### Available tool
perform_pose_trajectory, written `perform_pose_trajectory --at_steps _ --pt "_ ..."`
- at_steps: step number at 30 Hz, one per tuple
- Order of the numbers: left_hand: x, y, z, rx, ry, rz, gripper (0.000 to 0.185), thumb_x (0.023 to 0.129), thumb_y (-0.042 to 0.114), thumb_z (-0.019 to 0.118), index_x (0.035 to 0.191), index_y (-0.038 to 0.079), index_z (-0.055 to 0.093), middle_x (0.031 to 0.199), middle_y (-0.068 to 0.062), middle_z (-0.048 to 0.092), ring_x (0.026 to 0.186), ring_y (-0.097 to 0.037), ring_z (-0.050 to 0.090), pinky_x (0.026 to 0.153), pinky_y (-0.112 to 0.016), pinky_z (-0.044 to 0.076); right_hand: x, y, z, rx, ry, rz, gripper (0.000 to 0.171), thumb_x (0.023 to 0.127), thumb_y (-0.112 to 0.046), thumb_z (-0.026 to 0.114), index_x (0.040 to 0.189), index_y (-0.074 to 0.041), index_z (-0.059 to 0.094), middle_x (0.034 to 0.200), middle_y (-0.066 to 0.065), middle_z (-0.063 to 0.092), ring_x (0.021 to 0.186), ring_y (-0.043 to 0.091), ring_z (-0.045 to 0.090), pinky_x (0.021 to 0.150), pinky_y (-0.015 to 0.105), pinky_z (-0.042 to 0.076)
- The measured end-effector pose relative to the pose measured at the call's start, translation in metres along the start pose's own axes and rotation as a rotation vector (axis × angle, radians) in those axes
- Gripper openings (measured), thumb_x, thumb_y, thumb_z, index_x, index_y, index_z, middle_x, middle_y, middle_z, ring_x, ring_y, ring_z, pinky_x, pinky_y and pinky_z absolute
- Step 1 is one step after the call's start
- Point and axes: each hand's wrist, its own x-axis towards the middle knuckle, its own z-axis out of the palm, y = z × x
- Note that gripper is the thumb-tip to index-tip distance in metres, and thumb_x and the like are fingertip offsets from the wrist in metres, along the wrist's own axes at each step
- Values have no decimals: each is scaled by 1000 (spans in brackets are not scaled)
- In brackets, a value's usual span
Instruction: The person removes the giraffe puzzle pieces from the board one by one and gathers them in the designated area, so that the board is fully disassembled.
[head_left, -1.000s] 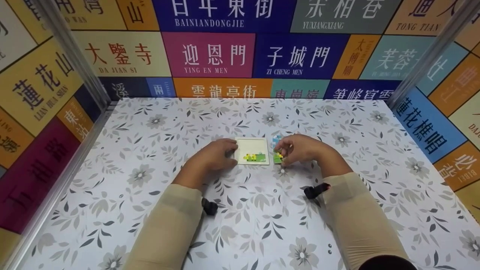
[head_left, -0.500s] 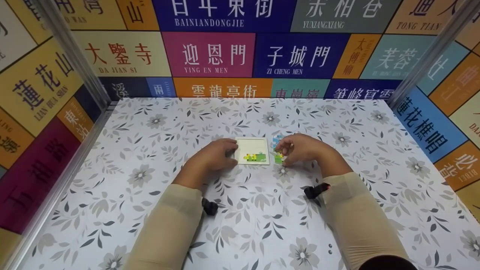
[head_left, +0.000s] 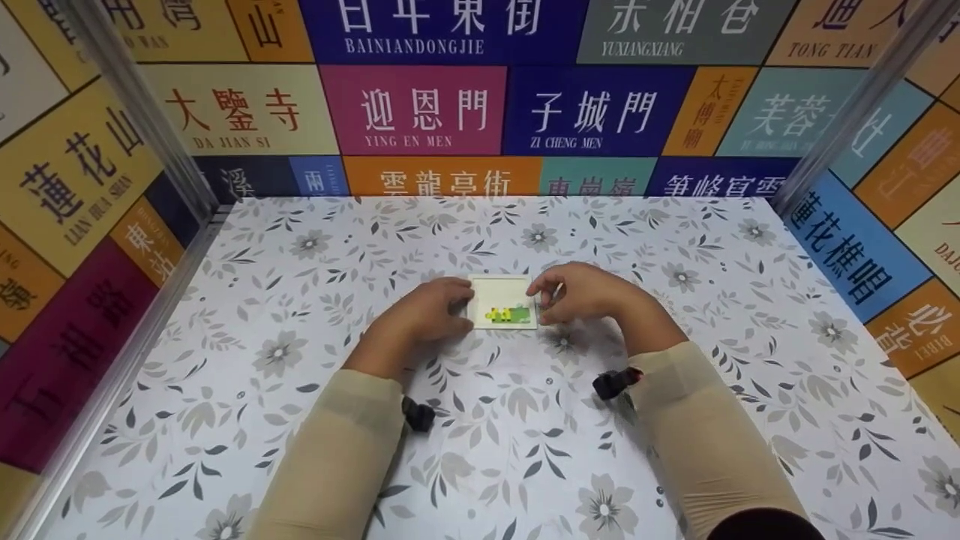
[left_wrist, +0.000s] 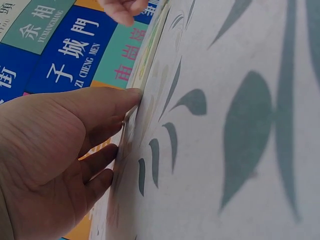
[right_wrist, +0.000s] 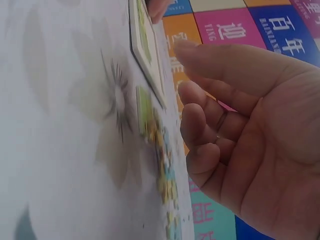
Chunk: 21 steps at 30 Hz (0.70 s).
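In the head view a small white puzzle tray lies mid-table. A strip of joined green and yellow jigsaw pieces runs along its near side. My left hand rests at the tray's left edge, thumb near the near corner and fingers by the far one; the left wrist view has the thumb touching the rim. Over the tray's right edge hovers my right hand, fingers loosely bent. Nothing shows between its fingers in the right wrist view. Beneath it are a green piece and several blurred pieces, hidden in the head view.
A white cloth with grey flowers and leaves covers the table. Panels with large printed characters stand behind it and along both sides. Each forearm carries a small black wrist camera.
My right hand has moved left, from over the loose pieces to the tray's right edge. My left hand and the tray stay put. The view has shifted slightly.
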Motion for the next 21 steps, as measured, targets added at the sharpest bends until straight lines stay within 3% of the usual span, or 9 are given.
perform_pose_trajectory --at_steps 6,12,16,21 --pt "0 0 0 4 4 7 63 97 26 76 156 14 57 169 -1 47 161 -26 38 135 -44 27 9 -22 6 4 -11 -11 48 90 -24 85 135 -15 71 109 2 70 107 24 72 77 32 56" --pt "-1 -1 0 7 16 35 62 98 26 74 156 11 57 168 -4 48 160 -27 39 135 -44 29 22 -35 17 4 -9 -33 45 91 -24 84 134 -17 72 114 2 70 113 26 73 84 36 58" --pt "1 -1 0 37 -3 53 62 100 26 74 157 10 55 170 -6 46 161 -29 38 134 -46 30 28 -36 25 11 -7 -42 41 91 -21 84 130 -16 74 115 4 71 112 25 72 86 38 60" --pt "2 1 -1 39 -8 27 63 99 26 74 157 12 55 170 -4 46 161 -28 38 134 -45 30 35 -29 34 7 -15 -63 42 86 -16 87 126 -12 76 115 6 75 102 19 68 89 34 57"
